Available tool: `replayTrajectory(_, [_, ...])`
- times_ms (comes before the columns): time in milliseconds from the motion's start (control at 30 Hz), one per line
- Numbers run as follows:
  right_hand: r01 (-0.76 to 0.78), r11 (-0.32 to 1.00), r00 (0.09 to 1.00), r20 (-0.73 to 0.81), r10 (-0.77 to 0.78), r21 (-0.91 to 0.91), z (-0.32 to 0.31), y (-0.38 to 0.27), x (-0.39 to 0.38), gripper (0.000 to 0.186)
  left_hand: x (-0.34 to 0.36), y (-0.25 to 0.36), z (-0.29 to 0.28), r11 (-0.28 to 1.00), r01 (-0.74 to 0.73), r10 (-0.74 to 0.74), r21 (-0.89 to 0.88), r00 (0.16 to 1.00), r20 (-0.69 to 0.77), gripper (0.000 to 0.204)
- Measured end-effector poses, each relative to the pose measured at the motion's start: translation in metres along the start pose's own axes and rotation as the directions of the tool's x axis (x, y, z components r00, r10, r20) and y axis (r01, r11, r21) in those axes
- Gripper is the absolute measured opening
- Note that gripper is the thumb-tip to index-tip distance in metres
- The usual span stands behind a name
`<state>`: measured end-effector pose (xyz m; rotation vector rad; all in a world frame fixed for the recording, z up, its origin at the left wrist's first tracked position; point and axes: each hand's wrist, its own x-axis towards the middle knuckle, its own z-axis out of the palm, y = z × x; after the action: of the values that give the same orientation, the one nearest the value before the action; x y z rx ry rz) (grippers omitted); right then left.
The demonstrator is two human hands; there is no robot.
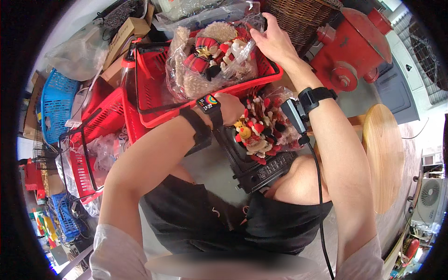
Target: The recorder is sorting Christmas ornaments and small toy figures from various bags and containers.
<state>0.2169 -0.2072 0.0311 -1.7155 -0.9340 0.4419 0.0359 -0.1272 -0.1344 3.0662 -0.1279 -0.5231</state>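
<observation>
My left hand (229,108), below a smartwatch, is curled at the near rim of a red plastic basket (161,120). Its fingertips are mostly hidden beside a clear bag of small plush Christmas figures (266,123), some with red limbs and one with a yellow face. What those fingers hold cannot be made out. Inside the basket sits a clear plastic bag (175,79) of beige fleecy plush pieces with red tartan parts. My right hand (276,42) is at this bag's upper right edge, its thumb and a finger around the crinkled plastic.
A black plastic crate (254,179) is under the plush figures, by my legs. More red baskets (86,175) and a blue basket (58,105) stand left. A wicker basket (298,21) and red metal machine (354,51) are at the far right, above a round wooden board (382,158).
</observation>
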Motion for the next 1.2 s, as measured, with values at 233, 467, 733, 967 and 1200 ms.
replayTrajectory(233, [-0.001, 0.998, 1.000, -0.002, 0.001, -0.060, 0.003, 0.001, 0.000, 0.026, 0.005, 0.025, -0.029, 0.995, 0.015, -0.015, -0.097, 1.000, 0.006, 0.025])
replayTrajectory(467, [-0.007, 0.991, 1.000, -0.013, 0.006, -0.130, 0.000, 0.003, 0.001, 0.027, -0.009, -0.041, -0.039, 0.990, 0.036, -0.049, -0.134, 0.994, -0.093, 0.024])
replayTrajectory(733, [0.008, 0.979, 1.000, -0.018, -0.012, -0.203, 0.005, 0.002, 0.012, 0.027, 0.000, -0.041, -0.056, 0.983, 0.074, -0.109, -0.169, 0.971, -0.212, 0.024])
replayTrajectory(967, [0.040, 0.964, 0.999, -0.009, -0.044, -0.263, -0.001, 0.010, 0.003, 0.027, -0.023, -0.034, -0.056, 0.973, 0.119, -0.179, -0.200, 0.931, -0.319, 0.026])
replayTrajectory(1200, [0.066, 0.943, 0.997, -0.002, -0.071, -0.325, -0.009, 0.011, 0.001, 0.028, -0.036, -0.040, -0.064, 0.960, 0.151, -0.242, -0.237, 0.874, -0.420, 0.028])
